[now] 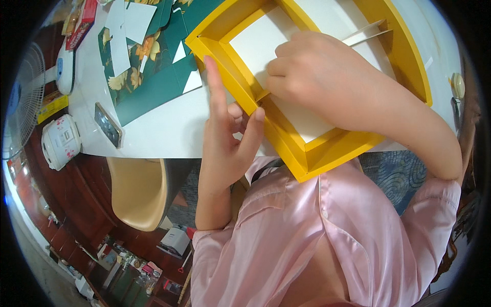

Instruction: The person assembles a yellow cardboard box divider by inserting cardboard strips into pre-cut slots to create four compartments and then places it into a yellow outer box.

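A yellow cardboard box frame (287,146) with a white bottom sits tilted over the near edge of the table, its inside split by partitions. My left hand (227,123) is at its left outer wall. The thumb tip touches the wall, the index finger points up alongside it, and the other fingers curl in close to the wall. Inside the box my right hand (312,77) is closed, knuckles up, over a yellow partition end (263,94). Its fingertips are hidden, so what they pinch cannot be seen. A pale slotted divider (364,34) stands beyond that hand.
Green flower-printed card sheets (153,89) and white paper pieces (118,46) lie left on the white table (169,140). A phone (108,125) rests near its edge. Leftward are a fan (28,97) and a white rice cooker (61,141); a beige chair (137,194) stands below.
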